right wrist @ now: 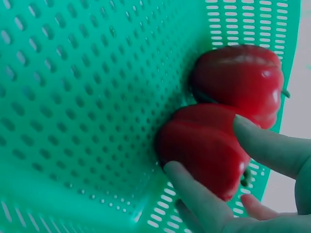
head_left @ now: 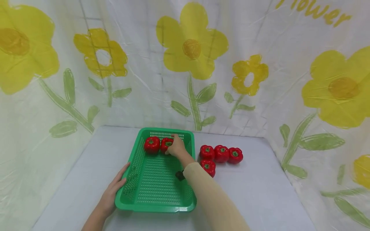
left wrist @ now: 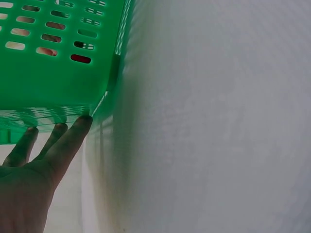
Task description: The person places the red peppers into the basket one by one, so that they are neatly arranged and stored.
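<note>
A green plastic basket [head_left: 156, 208] with perforated walls stands on the table. Two red bell peppers lie side by side at its far end, the left pepper [head_left: 151, 145] and the right pepper [right wrist: 199, 145]. My right hand [head_left: 177, 148] reaches into the basket and holds the right pepper, thumb on one side and fingers on the other. That pepper sits against its neighbour. My left hand [head_left: 111, 194] rests on the basket's left side, its straight fingers [left wrist: 68, 145] touching the outer wall.
Right of the basket, several more red bell peppers [head_left: 221, 154] sit on the white table [head_left: 254, 192], three in a row and another pepper [head_left: 208, 167] in front, partly behind the sleeve [head_left: 214, 195]. A flower-printed curtain [head_left: 138, 106] hangs around the table's back and sides.
</note>
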`<state>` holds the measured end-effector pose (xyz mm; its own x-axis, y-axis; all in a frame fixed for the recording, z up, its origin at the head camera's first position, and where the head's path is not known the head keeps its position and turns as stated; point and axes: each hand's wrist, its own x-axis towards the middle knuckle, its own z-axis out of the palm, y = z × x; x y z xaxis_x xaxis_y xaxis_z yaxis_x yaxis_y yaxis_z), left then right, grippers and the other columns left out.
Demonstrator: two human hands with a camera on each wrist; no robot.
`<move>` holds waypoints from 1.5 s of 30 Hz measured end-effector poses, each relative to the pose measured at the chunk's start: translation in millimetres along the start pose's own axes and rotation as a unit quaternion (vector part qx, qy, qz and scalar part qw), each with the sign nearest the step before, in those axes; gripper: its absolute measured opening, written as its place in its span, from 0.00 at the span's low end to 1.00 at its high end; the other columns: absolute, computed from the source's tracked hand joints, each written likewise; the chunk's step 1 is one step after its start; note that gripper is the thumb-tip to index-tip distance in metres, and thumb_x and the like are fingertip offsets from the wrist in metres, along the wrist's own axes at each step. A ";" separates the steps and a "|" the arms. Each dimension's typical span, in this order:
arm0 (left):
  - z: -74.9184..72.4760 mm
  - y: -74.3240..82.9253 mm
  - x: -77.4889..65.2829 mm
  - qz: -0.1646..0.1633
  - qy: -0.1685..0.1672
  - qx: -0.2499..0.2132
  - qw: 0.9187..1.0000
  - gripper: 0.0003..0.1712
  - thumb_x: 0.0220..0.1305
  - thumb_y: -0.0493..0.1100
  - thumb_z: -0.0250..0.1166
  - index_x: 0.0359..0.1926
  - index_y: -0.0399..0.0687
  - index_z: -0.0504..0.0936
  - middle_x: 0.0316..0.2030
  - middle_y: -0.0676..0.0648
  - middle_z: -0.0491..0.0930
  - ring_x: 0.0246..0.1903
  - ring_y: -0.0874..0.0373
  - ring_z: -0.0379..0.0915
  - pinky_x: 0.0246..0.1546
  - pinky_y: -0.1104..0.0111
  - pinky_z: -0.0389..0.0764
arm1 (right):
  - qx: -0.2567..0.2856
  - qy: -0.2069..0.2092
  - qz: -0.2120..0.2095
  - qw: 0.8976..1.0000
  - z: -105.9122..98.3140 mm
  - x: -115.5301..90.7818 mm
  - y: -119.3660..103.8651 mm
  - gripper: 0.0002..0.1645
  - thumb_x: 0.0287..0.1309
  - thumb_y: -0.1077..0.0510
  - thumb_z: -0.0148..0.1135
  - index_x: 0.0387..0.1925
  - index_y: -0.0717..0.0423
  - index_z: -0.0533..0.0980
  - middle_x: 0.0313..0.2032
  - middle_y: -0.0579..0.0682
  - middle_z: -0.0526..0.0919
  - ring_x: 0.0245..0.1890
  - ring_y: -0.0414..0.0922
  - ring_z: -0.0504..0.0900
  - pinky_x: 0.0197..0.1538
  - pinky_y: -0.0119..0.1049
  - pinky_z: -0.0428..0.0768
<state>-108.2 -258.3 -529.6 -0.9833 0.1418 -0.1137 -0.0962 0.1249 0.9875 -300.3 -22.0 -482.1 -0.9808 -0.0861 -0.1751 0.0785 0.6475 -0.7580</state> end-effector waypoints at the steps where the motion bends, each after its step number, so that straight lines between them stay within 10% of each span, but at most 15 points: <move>1: -0.2 0.1 0.2 0.000 0.002 0.000 1.000 0.31 0.81 0.57 0.36 0.80 0.72 0.45 0.81 0.51 0.36 0.79 0.40 0.28 0.73 0.46 0.48 | -0.001 -0.002 -0.003 1.000 -2.1 -1.8 -0.2 0.56 0.42 0.68 0.81 0.72 0.55 0.63 0.65 0.60 0.74 0.65 0.56 0.73 0.64 0.48 0.76; 8: -2.0 -0.5 2.0 -0.001 0.001 -0.015 1.000 0.31 0.81 0.58 0.36 0.80 0.71 0.45 0.81 0.51 0.35 0.79 0.40 0.26 0.72 0.36 0.40 | 0.013 -0.006 -0.042 0.999 -23.9 -20.7 -0.8 0.56 0.44 0.65 0.81 0.73 0.53 0.62 0.68 0.61 0.72 0.67 0.57 0.71 0.65 0.52 0.76; 21: -0.5 -7.2 5.9 -0.002 -0.014 -0.041 0.999 0.32 0.81 0.57 0.38 0.81 0.69 0.44 0.81 0.49 0.33 0.79 0.39 0.24 0.72 0.36 0.36 | 0.205 -0.012 -0.098 0.974 -81.9 -88.7 25.4 0.48 0.53 0.57 0.78 0.73 0.41 0.64 0.70 0.53 0.70 0.71 0.55 0.70 0.62 0.51 0.79; 29: -4.1 -4.9 5.0 -0.002 -0.020 -0.012 1.000 0.31 0.81 0.59 0.35 0.81 0.72 0.43 0.81 0.52 0.35 0.79 0.41 0.27 0.61 0.80 0.58 | 0.247 0.063 -0.156 0.954 -102.2 -113.5 41.4 0.42 0.53 0.57 0.78 0.68 0.41 0.69 0.65 0.47 0.76 0.69 0.53 0.72 0.60 0.50 0.81; 36: 0.4 -5.2 2.5 -0.001 -0.012 -0.042 0.999 0.32 0.82 0.58 0.37 0.81 0.69 0.44 0.81 0.50 0.33 0.79 0.40 0.23 0.72 0.36 0.36 | 0.221 0.114 -0.188 0.950 -120.9 -126.1 80.8 0.40 0.55 0.56 0.77 0.68 0.38 0.69 0.66 0.46 0.76 0.68 0.51 0.74 0.61 0.53 0.79; 45: 0.8 -2.8 2.0 -0.003 -0.005 -0.029 1.000 0.32 0.81 0.59 0.36 0.81 0.70 0.44 0.81 0.51 0.34 0.79 0.41 0.24 0.72 0.36 0.37 | 0.187 0.129 -0.174 0.958 -120.0 -130.7 139.3 0.42 0.53 0.58 0.78 0.69 0.45 0.70 0.67 0.48 0.74 0.68 0.58 0.70 0.62 0.59 0.76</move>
<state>-109.7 -257.5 -532.7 -0.9812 0.1501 -0.1214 -0.1122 0.0683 0.9913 -182.6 170.3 -489.4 -0.9670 -0.0266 0.2535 -0.2500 0.2926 -0.9230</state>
